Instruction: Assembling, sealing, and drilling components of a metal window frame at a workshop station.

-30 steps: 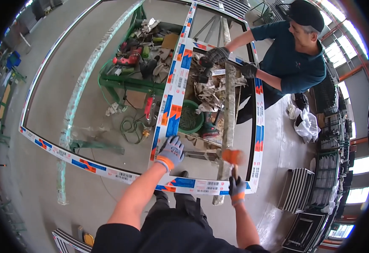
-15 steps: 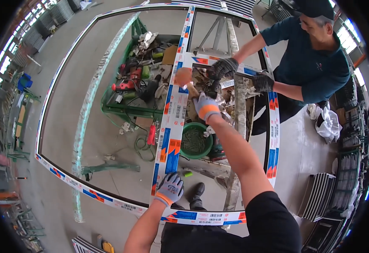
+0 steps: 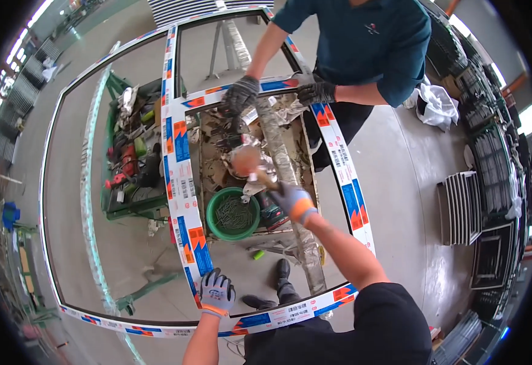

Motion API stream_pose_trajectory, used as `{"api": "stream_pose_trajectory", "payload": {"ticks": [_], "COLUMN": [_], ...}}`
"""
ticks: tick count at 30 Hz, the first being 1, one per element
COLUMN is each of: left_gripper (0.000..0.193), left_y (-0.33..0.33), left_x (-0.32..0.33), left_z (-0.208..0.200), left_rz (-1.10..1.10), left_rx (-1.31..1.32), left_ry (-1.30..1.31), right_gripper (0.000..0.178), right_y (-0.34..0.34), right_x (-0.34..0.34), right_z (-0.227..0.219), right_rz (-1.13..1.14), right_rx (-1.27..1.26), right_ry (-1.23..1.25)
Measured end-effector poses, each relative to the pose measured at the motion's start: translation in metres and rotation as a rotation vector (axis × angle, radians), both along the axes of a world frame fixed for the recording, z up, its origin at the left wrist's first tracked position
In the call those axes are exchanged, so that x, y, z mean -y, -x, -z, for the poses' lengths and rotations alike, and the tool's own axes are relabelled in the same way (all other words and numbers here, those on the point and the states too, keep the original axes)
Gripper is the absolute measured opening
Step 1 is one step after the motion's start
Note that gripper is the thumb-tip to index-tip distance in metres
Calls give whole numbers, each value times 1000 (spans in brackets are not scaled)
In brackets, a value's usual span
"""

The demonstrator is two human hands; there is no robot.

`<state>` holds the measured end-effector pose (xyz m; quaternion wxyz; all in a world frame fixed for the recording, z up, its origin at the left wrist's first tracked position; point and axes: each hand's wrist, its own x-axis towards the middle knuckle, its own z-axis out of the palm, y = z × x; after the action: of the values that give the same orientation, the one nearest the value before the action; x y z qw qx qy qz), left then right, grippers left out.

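Observation:
A large window frame (image 3: 188,222), wrapped in white film with blue and orange print, lies flat before me. My left hand (image 3: 217,293), in a grey glove with an orange cuff, grips its middle bar close to the near edge. My right hand (image 3: 293,199), gloved alike and blurred, is closed around the wooden handle of a mallet (image 3: 246,160). The mallet's reddish head hangs over the frame's right-hand opening, apart from the bars. Across from me, a co-worker's dark-gloved hand (image 3: 239,97) is at the short crossbar (image 3: 217,94); the other gloved hand (image 3: 316,93) rests where that bar meets the right side.
Below the frame stand a green basin (image 3: 210,224) of screws or nails and a green cart (image 3: 133,211) with power tools and scraps. Film-wrapped support beams (image 3: 89,201) run underneath. At right are stacked striped panels (image 3: 460,207) and a white bag (image 3: 437,106).
The mallet has swung from the middle bar toward the right, away from the frame's bars. My view has turned right. My left hand stays on the bar; the co-worker stays beside the crossbar.

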<state>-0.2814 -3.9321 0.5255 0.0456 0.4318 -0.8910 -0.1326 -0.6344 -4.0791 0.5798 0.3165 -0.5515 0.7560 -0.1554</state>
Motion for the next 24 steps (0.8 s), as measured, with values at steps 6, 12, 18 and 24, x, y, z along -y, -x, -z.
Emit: {"api": "stream_pose_trajectory", "payload": {"ticks": [6, 12, 18, 24], "left_gripper": [24, 27, 26, 23], "left_y": [35, 59, 90, 50], "left_x": [-1, -3, -6, -7], "left_z": [-2, -2, -3, -8], "left_rz": [27, 55, 38, -6], "left_rx": [10, 92, 147, 147], "left_ry": [45, 43, 33, -10], "right_gripper": [39, 33, 35, 31], "right_y": [172, 228, 274, 236], "right_x": [-85, -99, -79, -82], "right_z": [12, -55, -15, 0], "right_rz": [568, 607, 401, 370], "right_rx": [7, -87, -456, -370], "right_ry": [206, 356, 48, 90]}}
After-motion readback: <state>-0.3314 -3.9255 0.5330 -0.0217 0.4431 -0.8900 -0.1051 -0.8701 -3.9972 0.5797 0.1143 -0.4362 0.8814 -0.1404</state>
